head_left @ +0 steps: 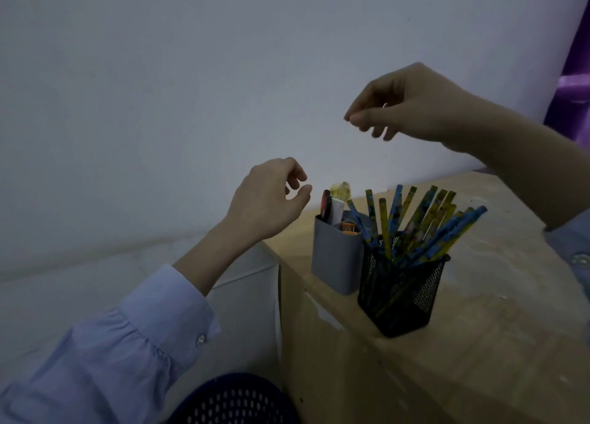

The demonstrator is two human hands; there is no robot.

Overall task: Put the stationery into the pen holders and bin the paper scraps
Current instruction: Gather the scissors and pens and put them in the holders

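The scene is dim, so colours and small details are hard to read. The right forearm runs off the right edge, and only a sliver of its pale blue cuff shows. At the bottom edge a dark blue perforated bin [234,401] is cut off, so its contents cannot be seen.

On the wooden counter [498,327] two holders stand touching, near its left edge. The grey pen holder [335,257] is plain and solid-walled; out of its top stick a dark flat item with a red face, a white piece, something orange, and a crumpled yellowish bit [341,190] whose nature is unclear. Just beside it, nearer the camera, the black mesh pen holder [400,296] is packed with blue and yellow patterned pencils [424,222] that fan out toward the right.

The left hand [268,200] hovers left of the grey holder, over the counter's edge, fingers loosely curled with thumb and forefinger apart, holding nothing visible. The right hand [405,104] hangs high above both holders, its fingertips drawn together and pointing down; whether anything is pinched there cannot be told. The left sleeve [105,353] is pale blue with a button.
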